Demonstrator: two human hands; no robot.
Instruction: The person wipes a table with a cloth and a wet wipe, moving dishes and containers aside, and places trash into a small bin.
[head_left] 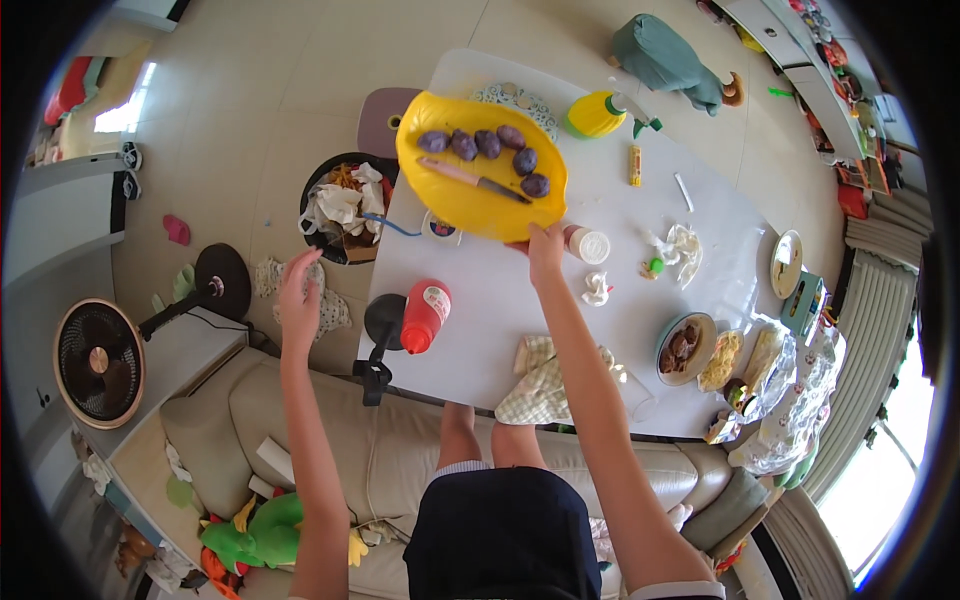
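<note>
My right hand (546,250) grips the near right edge of a yellow leaf-shaped plate (425,195), holding it over the far left part of the table. Several dark purple plums (487,144) lie on the plate, along with a knife (460,176) with a pinkish handle and dark blade. Off the table's left side, my left hand (298,290) is empty, its fingers apart. It is nearest to a black trash bin (311,238) filled with crumpled tissues and scraps. Just beside my right hand a white-lidded jar (590,246) lies or stands; which one I cannot tell.
On the white table (480,340) are a red squeeze bottle (427,315), a yellow spray bottle (597,115), a checked cloth (540,385), crumpled tissue (680,252) and a bowl of dark food (686,348). A fan (100,360) stands left; a sofa (400,440) runs along the near side.
</note>
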